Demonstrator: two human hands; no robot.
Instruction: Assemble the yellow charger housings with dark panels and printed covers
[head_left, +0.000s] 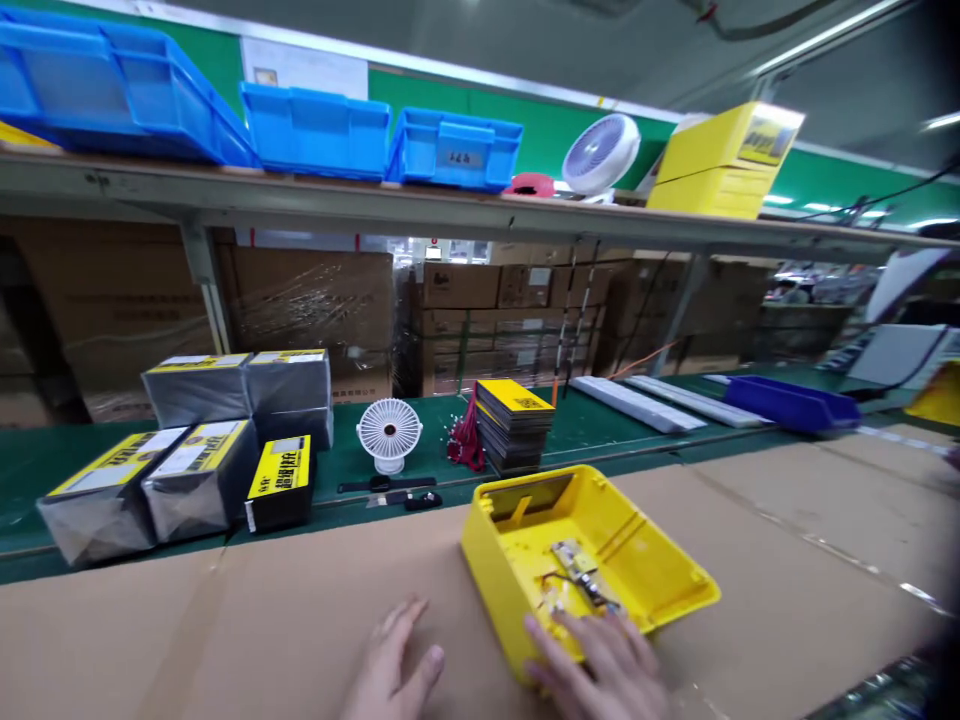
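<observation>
A yellow open-topped plastic case sits at an angle on the cardboard-covered bench. Inside it are a small circuit board and dark wires, slightly blurred. My right hand is at the near end of the case, its fingers over the near wall and rim; part of the grip is hidden behind the hand itself. To the left of the case, my left hand hovers over the cardboard, fingers apart and nothing in them.
Behind the case stand a stack of yellow-topped cards, red cords and a small white fan. Wrapped boxes are grouped at left. A dark blue bin lies at right. Overhead, a shelf carries blue crates.
</observation>
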